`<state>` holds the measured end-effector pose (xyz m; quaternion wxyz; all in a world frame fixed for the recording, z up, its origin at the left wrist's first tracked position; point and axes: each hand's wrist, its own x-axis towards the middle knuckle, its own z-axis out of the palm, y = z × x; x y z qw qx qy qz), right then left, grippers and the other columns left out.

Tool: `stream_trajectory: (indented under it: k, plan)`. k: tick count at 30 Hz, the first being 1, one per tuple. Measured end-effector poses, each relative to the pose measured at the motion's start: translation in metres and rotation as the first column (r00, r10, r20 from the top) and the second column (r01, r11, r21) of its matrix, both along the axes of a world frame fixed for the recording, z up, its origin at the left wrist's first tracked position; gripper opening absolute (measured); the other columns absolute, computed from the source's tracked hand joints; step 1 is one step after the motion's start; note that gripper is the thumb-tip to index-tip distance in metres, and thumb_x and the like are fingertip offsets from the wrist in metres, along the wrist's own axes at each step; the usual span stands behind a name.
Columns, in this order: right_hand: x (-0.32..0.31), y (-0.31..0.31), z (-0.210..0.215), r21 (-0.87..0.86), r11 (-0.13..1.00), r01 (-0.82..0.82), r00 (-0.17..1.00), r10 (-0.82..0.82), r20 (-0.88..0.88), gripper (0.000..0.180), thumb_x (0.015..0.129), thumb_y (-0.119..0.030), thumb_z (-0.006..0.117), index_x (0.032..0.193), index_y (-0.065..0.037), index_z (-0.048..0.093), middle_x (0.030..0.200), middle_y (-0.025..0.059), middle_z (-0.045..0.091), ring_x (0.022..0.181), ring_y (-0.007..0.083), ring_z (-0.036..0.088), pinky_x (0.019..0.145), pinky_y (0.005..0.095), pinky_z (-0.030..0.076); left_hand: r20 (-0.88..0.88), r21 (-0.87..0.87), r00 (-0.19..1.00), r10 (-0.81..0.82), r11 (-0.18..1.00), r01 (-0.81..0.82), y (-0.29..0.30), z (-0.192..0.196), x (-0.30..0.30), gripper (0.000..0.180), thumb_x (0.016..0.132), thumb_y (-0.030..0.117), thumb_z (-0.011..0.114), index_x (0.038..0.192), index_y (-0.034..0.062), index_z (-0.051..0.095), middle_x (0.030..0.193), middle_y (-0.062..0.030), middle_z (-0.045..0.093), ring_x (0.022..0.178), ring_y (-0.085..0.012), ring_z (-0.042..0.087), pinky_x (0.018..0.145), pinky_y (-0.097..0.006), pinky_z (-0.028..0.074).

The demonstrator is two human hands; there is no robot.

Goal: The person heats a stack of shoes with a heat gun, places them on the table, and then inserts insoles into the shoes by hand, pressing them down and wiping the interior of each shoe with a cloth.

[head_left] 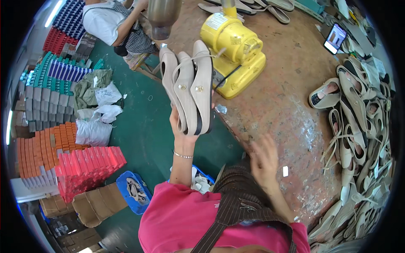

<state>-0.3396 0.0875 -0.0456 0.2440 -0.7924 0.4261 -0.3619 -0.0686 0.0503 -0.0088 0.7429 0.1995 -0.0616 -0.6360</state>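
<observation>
Three beige shoes [184, 92] with small metal ornaments, side by side with toes pointing away, are bunched in my left hand [175, 127]. That hand is closed around their near ends from below, most of its fingers hidden behind them. A thin strap crosses the shoes near their far ends. My right hand [264, 160] is over the near edge of the worktable [270, 114], blurred, fingers loosely apart and nothing visible in it. Just beyond the shoes stands a yellow machine [232, 38] with a rounded motor housing.
Many beige shoes [350, 105] pile along the table's right side; a lit phone [335, 39] leans beyond them. Another person [105, 25] sits at far left. Stacked boxes [88, 164], white bags [95, 133] and a blue basket [131, 192] with shoes stand on the green floor.
</observation>
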Motion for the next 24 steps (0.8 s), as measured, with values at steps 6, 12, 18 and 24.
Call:
stream_trajectory:
  k: [6, 12, 18, 24]
  plan:
    - [-0.11, 0.017, -0.042, 0.017, 0.914, 0.406, 0.877, -0.385, -0.287, 0.039, 0.085, 0.002, 0.059, 0.123, -0.004, 0.061, 0.138, 0.0207, 0.05, 0.136, 0.0429, 0.038, 0.113, 0.0524, 0.029, -0.065, -0.226, 0.983, -0.173, 0.962, 0.154, -0.029, -0.006, 0.023, 0.072, 0.096, 0.045, 0.045, 0.151, 0.0016, 0.026, 0.144, -0.0301, 0.04, 0.115, -0.0434, 0.056, 0.087, -0.053, 0.055]
    - [-0.117, 0.029, -0.064, -0.077, 0.868, 0.491, 0.757, -0.469, -0.454, 0.041, 0.09, -0.002, 0.054, 0.13, -0.003, 0.056, 0.147, 0.0205, 0.04, 0.139, 0.0423, 0.033, 0.115, 0.0543, 0.025, -0.066, -0.125, 0.998, 0.005, 0.992, -0.013, -0.045, 0.012, 0.031, 0.065, 0.098, 0.045, 0.04, 0.148, 0.0036, 0.034, 0.141, -0.0274, 0.046, 0.117, -0.0427, 0.057, 0.096, -0.051, 0.051]
    - [-0.113, 0.029, -0.062, -0.085, 0.861, 0.501, 0.728, -0.473, -0.496, 0.04, 0.091, -0.005, 0.05, 0.131, -0.003, 0.055, 0.147, 0.0217, 0.04, 0.14, 0.0417, 0.032, 0.115, 0.0569, 0.022, 0.078, -0.147, 0.993, 0.089, 0.986, -0.077, -0.055, 0.01, 0.049, 0.068, 0.097, 0.049, 0.039, 0.15, 0.0056, 0.032, 0.145, -0.0296, 0.039, 0.118, -0.0422, 0.055, 0.095, -0.052, 0.049]
    - [-0.117, 0.026, -0.06, -0.073, 0.853, 0.516, 0.747, -0.491, -0.448, 0.044, 0.085, -0.004, 0.055, 0.129, -0.006, 0.057, 0.145, 0.0207, 0.042, 0.139, 0.041, 0.033, 0.115, 0.0565, 0.024, 0.556, 0.373, 0.831, -0.013, 0.897, -0.236, 0.038, -0.053, 0.08, 0.056, 0.091, 0.034, 0.054, 0.134, -0.0024, 0.049, 0.124, -0.017, 0.061, 0.11, -0.0326, 0.062, 0.097, -0.048, 0.05]
